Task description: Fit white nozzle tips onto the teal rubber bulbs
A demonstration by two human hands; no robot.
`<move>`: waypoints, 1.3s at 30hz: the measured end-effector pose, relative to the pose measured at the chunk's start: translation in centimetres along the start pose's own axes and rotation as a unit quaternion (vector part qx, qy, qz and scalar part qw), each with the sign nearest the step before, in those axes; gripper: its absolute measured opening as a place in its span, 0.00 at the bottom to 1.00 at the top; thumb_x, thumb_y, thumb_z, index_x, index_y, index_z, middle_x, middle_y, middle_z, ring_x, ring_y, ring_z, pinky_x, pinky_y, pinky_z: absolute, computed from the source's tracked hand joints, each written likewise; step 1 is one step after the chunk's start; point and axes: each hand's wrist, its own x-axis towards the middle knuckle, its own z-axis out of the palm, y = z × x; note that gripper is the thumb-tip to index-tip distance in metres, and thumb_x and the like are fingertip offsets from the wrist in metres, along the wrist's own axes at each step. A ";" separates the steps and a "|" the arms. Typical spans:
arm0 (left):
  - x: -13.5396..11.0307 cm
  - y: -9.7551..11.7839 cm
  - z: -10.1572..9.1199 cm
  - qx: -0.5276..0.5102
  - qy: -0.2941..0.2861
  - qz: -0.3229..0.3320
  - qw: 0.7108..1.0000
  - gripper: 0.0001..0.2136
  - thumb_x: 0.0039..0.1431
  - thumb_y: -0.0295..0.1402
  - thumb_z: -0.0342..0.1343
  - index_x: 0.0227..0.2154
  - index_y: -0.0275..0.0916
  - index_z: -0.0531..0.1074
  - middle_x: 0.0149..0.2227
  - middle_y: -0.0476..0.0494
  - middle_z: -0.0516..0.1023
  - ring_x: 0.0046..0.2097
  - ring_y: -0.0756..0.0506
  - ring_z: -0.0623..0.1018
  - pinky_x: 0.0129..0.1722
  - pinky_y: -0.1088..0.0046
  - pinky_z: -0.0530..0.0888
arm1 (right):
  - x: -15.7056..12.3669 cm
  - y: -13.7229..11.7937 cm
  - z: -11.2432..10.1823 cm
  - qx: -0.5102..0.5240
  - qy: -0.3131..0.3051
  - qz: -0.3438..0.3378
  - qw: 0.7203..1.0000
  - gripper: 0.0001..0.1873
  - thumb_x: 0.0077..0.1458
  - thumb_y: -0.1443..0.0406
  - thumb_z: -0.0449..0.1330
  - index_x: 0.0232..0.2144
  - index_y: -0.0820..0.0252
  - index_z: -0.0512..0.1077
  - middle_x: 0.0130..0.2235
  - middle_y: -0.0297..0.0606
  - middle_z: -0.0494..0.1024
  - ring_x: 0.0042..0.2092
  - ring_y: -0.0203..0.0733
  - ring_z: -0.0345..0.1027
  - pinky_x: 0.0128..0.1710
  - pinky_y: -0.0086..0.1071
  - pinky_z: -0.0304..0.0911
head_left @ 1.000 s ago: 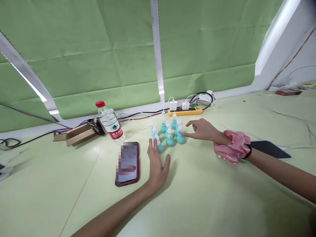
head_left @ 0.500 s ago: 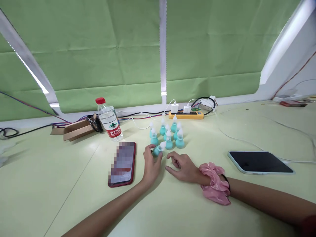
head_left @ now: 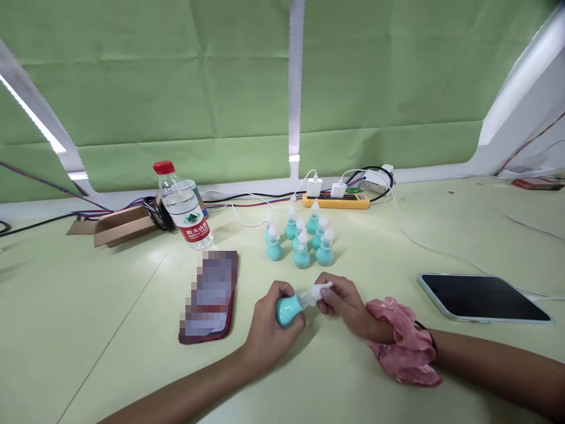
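A small teal bulb-shaped bottle with a white nozzle lies on its side between my hands, just above the pale green table. My left hand is wrapped around its teal body. My right hand, with a pink scrunchie on the wrist, pinches the white nozzle tip. Behind them, several more teal bottles with white tips stand upright in a cluster.
A red-cased phone lies left of my hands and a dark tablet lies to the right. A water bottle with a red cap, a cardboard box and a yellow power strip with chargers stand along the back wall.
My left hand has picked one teal bottle out of the cluster and drawn it toward me. My right hand came back from the cluster and closed on the bottle's nozzle.
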 end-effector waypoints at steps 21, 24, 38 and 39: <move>0.5 0.4 -0.6 -0.153 -0.079 -0.074 0.982 0.11 0.48 0.37 0.52 0.27 0.32 0.71 0.19 0.50 0.62 0.22 0.55 0.60 0.21 0.80 0.59 | 1.2 0.1 -0.1 0.189 -0.022 0.169 0.967 0.19 0.51 0.62 0.43 0.11 0.60 0.49 0.11 0.25 0.46 0.15 0.26 0.36 0.17 0.28 0.33; 0.4 0.3 -0.6 -0.149 -0.069 -0.068 0.984 0.11 0.48 0.36 0.53 0.27 0.32 0.71 0.18 0.50 0.63 0.21 0.54 0.61 0.20 0.80 0.60 | 1.2 0.0 -0.1 0.217 -0.023 0.189 0.958 0.18 0.51 0.61 0.43 0.12 0.60 0.49 0.10 0.25 0.46 0.14 0.26 0.36 0.17 0.27 0.32; 0.7 0.4 -0.4 -0.185 0.049 -0.126 0.973 0.13 0.49 0.37 0.51 0.35 0.34 0.68 0.24 0.50 0.67 0.28 0.52 0.67 0.29 0.77 0.65 | 0.0 0.2 0.2 -0.270 -0.073 -0.050 0.959 0.16 0.46 0.65 0.49 0.12 0.61 0.49 0.14 0.26 0.49 0.18 0.26 0.38 0.19 0.26 0.38; 0.7 0.4 -0.4 -0.189 0.039 -0.127 0.973 0.13 0.49 0.37 0.51 0.35 0.34 0.68 0.24 0.50 0.67 0.28 0.52 0.66 0.29 0.77 0.64 | -0.3 0.1 0.3 -0.313 -0.079 -0.076 0.943 0.15 0.46 0.66 0.50 0.13 0.62 0.50 0.14 0.26 0.49 0.18 0.26 0.38 0.19 0.26 0.38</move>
